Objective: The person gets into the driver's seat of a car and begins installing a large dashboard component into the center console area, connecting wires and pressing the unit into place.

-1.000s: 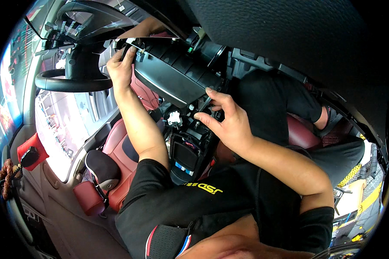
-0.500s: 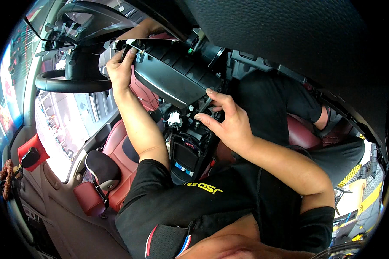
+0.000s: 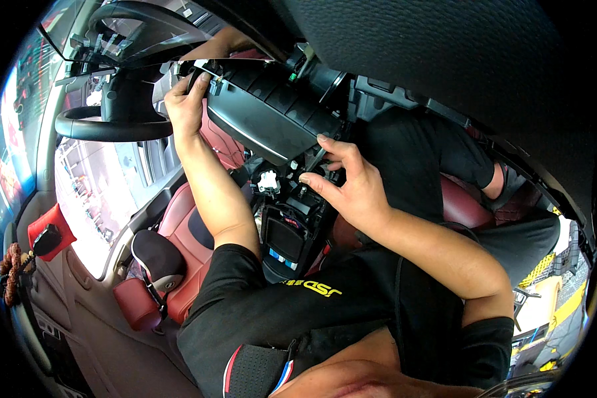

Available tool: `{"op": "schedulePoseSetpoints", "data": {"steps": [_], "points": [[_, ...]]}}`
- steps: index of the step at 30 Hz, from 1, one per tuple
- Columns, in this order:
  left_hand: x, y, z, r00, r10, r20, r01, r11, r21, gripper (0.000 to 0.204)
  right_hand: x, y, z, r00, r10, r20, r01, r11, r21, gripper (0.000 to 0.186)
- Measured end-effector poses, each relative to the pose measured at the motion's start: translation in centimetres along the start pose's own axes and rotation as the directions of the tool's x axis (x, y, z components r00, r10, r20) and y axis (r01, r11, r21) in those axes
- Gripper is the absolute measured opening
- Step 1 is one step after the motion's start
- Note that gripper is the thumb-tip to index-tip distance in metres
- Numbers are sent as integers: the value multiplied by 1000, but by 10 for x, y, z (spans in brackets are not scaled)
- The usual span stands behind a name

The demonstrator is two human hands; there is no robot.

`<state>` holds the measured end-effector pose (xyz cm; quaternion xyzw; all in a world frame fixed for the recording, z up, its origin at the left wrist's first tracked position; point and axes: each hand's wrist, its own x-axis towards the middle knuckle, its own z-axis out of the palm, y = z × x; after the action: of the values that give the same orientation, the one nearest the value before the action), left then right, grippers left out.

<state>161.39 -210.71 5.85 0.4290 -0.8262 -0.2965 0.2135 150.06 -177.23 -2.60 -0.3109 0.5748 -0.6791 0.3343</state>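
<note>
A long black dashboard unit (image 3: 265, 123), ribbed along its far side and with a glossy near edge, lies tilted across the space above the centre console. My left hand (image 3: 184, 106) is closed around its left end, thumb on top beside a small blue-grey connector (image 3: 215, 86). At the unit's right end, the index fingertip of my right hand (image 3: 355, 186) rests against the corner. The thumb of that hand is spread away, close to the exposed console parts. Its other fingers are partly hidden. Just below the unit sits a white fitting (image 3: 268, 181).
The steering wheel (image 3: 113, 126) is at the left. Red seats (image 3: 186, 255) with a black headrest cushion (image 3: 158, 259) lie beyond my left arm. The opened centre console (image 3: 285, 235) is in front of my chest. A dark textured panel (image 3: 438, 53) hangs over the top right.
</note>
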Motion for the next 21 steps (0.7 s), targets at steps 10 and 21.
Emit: {"op": "schedulePoseSetpoints", "data": {"steps": [10, 21], "points": [[10, -18, -7, 998, -64, -14, 65, 995, 73, 35, 8, -14, 9, 1000, 7, 7, -8, 988, 152, 57], [22, -38, 7, 955, -281, 91, 294, 935, -201, 24, 27, -33, 8, 984, 76, 159, -76, 997, -11, 57]]}}
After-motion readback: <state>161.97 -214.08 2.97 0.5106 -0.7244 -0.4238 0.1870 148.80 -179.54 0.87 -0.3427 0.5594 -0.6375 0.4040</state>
